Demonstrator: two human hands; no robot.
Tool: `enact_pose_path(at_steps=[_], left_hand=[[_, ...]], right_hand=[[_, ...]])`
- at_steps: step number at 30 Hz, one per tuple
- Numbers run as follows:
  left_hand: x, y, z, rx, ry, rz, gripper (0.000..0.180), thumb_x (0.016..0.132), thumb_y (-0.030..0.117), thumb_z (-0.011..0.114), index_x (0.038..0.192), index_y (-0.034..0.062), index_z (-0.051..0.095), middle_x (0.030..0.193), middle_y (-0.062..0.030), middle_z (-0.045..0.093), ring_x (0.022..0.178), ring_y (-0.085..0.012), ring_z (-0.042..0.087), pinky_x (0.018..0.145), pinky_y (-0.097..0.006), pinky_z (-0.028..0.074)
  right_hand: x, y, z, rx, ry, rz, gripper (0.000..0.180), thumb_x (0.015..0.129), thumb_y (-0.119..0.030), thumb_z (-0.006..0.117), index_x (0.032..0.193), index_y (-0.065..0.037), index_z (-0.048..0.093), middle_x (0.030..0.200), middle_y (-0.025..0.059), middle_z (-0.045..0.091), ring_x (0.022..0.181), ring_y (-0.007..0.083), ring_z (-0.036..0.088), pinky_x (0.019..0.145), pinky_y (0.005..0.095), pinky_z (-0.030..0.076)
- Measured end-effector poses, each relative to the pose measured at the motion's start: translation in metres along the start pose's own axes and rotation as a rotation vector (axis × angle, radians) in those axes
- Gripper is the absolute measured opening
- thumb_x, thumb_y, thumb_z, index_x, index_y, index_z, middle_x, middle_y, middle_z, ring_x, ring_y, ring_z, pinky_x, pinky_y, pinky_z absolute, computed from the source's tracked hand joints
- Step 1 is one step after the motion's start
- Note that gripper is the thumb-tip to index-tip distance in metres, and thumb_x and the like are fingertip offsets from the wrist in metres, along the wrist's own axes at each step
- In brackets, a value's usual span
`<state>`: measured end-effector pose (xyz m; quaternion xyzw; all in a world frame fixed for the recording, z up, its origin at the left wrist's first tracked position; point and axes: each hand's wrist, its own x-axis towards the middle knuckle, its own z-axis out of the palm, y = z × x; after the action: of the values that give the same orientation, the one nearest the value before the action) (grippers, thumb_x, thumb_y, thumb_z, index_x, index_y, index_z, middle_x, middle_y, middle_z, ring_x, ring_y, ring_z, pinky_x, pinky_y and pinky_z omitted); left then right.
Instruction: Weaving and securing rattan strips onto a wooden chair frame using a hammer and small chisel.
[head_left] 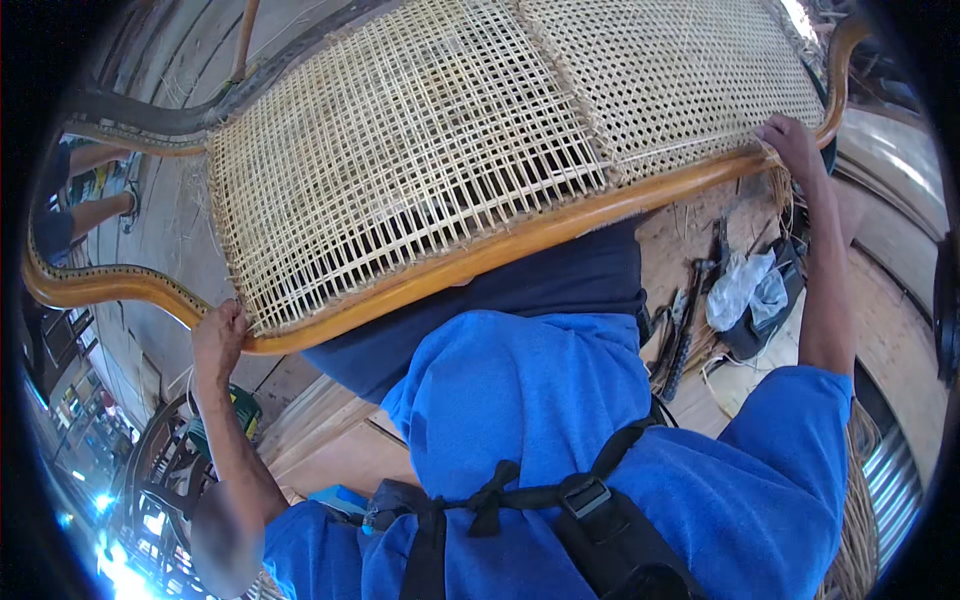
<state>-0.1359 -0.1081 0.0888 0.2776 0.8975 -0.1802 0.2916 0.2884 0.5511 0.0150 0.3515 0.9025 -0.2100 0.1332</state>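
A curved, honey-brown wooden seat frame [480, 240] lies tilted across my lap, its edge drilled with small holes. Woven cane webbing [400, 130] fills it; the weave is loose and gappy along the near left rail, with dark openings between the strands. At the near left corner, my left hand [220, 340] is closed around the frame edge. My right hand [795, 148] is closed over the near rail toward the right end, fingertips on the cane. A pale cane strand [690, 156] runs along the rail toward those fingertips. Loose strand ends [780, 187] hang below my right hand.
Right of my lap lie pliers-like tools [685, 320], a clear plastic bag [742, 290] and a black pouch [785, 300] on wooden boards. Another person's legs [100, 210] show at the far left. Carved dark wooden furniture [165, 490] stands at lower left.
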Motion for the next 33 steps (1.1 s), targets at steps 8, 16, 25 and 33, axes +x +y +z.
enact_pose_path(at_steps=[8,16,25,33], left_hand=[[-0.007,-0.009,0.003,-0.158,0.014,-0.016,0.019,0.087,0.021,0.055,0.087,0.0026,0.053,0.076,-0.0195,0.059,0.075,-0.0383,0.058,0.066,-0.044,0.043],[-0.01,-0.003,0.01,-0.271,0.148,0.023,0.019,0.088,0.021,0.054,0.089,0.0027,0.054,0.076,-0.0187,0.059,0.076,-0.0375,0.059,0.068,-0.043,0.044],[-0.008,-0.018,0.013,-0.287,0.083,-0.008,0.02,0.087,0.023,0.052,0.091,0.0043,0.057,0.08,-0.0183,0.061,0.078,-0.0373,0.059,0.071,-0.043,0.045],[-0.004,-0.019,0.014,-0.279,0.095,0.038,0.023,0.086,0.024,0.052,0.09,0.0027,0.058,0.077,-0.0193,0.06,0.077,-0.0369,0.059,0.07,-0.042,0.044]], right_hand=[[0.003,0.036,-0.01,-0.044,0.117,0.006,0.038,0.085,-0.031,0.064,0.072,0.003,0.052,0.062,0.0117,0.045,0.059,0.018,0.042,0.059,0.0364,0.039],[0.025,0.063,-0.041,-0.389,0.228,0.165,0.029,0.089,-0.029,0.056,0.089,0.0,0.061,0.084,0.0209,0.061,0.082,0.0367,0.059,0.072,0.0418,0.045],[-0.029,-0.188,0.031,0.025,0.068,-0.57,0.018,0.086,-0.012,0.056,0.101,-0.006,0.063,0.1,0.011,0.062,0.097,0.0297,0.058,0.081,0.0371,0.048],[-0.027,-0.173,0.052,-0.251,-0.044,-0.417,0.012,0.087,-0.016,0.056,0.09,-0.005,0.061,0.087,0.0114,0.058,0.082,0.0325,0.059,0.072,0.0411,0.048]])
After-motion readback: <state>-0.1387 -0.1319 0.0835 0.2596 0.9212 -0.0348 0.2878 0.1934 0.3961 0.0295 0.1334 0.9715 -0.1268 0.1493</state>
